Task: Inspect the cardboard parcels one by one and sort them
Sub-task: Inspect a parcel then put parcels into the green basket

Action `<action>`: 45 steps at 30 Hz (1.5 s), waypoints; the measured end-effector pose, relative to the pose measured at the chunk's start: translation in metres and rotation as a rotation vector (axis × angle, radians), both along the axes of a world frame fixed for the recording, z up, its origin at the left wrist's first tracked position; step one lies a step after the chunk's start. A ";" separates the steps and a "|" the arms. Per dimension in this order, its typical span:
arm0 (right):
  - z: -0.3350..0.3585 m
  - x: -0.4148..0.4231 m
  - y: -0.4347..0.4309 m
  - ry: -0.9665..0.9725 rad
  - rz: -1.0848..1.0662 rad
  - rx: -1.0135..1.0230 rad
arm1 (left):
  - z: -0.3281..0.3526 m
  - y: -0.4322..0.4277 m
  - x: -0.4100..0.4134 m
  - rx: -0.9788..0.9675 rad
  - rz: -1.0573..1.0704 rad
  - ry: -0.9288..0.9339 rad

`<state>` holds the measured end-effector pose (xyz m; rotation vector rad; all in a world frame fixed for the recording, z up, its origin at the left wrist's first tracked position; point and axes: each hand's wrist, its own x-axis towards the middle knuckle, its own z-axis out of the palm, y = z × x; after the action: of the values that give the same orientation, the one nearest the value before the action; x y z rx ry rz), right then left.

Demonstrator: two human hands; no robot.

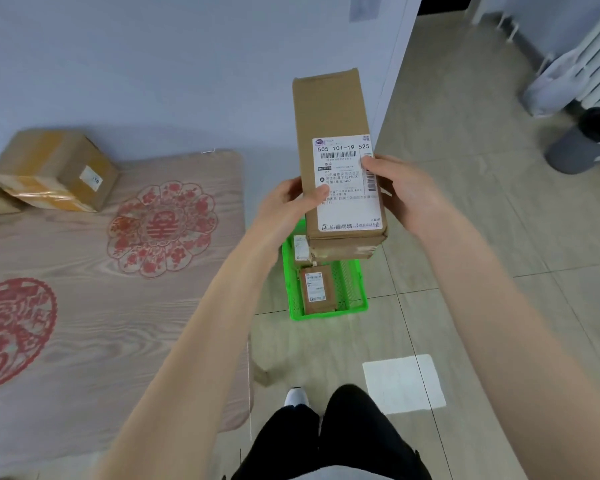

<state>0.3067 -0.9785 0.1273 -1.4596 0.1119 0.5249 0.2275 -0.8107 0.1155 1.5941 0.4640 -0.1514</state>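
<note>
Nearest the camera, black trousers point(343, 438) and a white shoe point(296, 396) are seen over the tiled floor, and a white sheet point(404, 382) is laid on the tiles just to their right. Beyond the shoe, a green basket point(326, 315) is set on the floor beside the edge of the surface point(118, 306). A small labelled parcel point(317, 289) is laid flat in its near half, and a second parcel point(301, 249) at its far end is partly hidden.

Above that far end, a long cardboard parcel point(329, 109) is held up with its shipping label point(343, 174) turned to the camera. It is clamped from both sides at its lower half. The grip of the left hand point(293, 199) is closed on the left edge, thumb laid across the label. The grip of the right hand point(400, 188) is closed on the right edge, thumb tip pressed on the label's side. The bottom end is left projecting below the grip, and the upper half rises clear above it.

Farther left, a taped parcel point(56, 168), blurred, is seen on the patterned surface near the wall point(153, 64). At far right a grey bin point(575, 150) is stood.
</note>
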 end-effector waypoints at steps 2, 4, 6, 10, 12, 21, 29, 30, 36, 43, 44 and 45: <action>-0.009 0.025 -0.004 0.019 -0.003 -0.012 | -0.008 -0.003 0.025 0.008 -0.001 0.024; -0.018 0.050 -0.010 0.038 -0.006 -0.035 | -0.018 -0.007 0.054 0.005 -0.011 0.060; -0.031 0.079 -0.018 0.047 -0.001 -0.073 | -0.036 -0.014 0.089 -0.023 -0.012 0.106; -0.067 0.138 -0.034 0.051 0.074 -0.150 | -0.072 -0.031 0.150 -0.126 0.081 0.222; -0.087 0.164 -0.039 0.053 0.115 -0.184 | -0.093 -0.038 0.174 -0.186 0.131 0.265; -0.212 0.230 -0.029 0.204 0.177 -0.238 | -0.225 -0.033 0.240 -0.150 0.153 0.455; -0.366 0.258 -0.018 0.295 0.132 -0.259 | -0.370 -0.027 0.270 -0.061 0.097 0.499; -0.386 0.260 -0.017 0.316 0.113 -0.256 | -0.388 -0.026 0.275 -0.066 0.092 0.521; -0.497 0.265 -0.013 0.407 0.084 -0.245 | -0.509 -0.020 0.284 -0.163 0.161 0.596; -0.588 0.260 -0.020 0.434 0.097 -0.251 | -0.603 -0.025 0.266 -0.225 0.237 0.595; -0.591 0.258 -0.020 0.432 0.100 -0.253 | -0.606 -0.026 0.263 -0.227 0.234 0.596; -0.599 0.258 -0.020 0.426 0.102 -0.258 | -0.614 -0.028 0.263 -0.220 0.226 0.586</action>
<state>0.5648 -0.9980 -0.4713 -1.5892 0.4583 0.9278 0.4910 -0.8387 -0.4987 1.2545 1.0400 -0.4858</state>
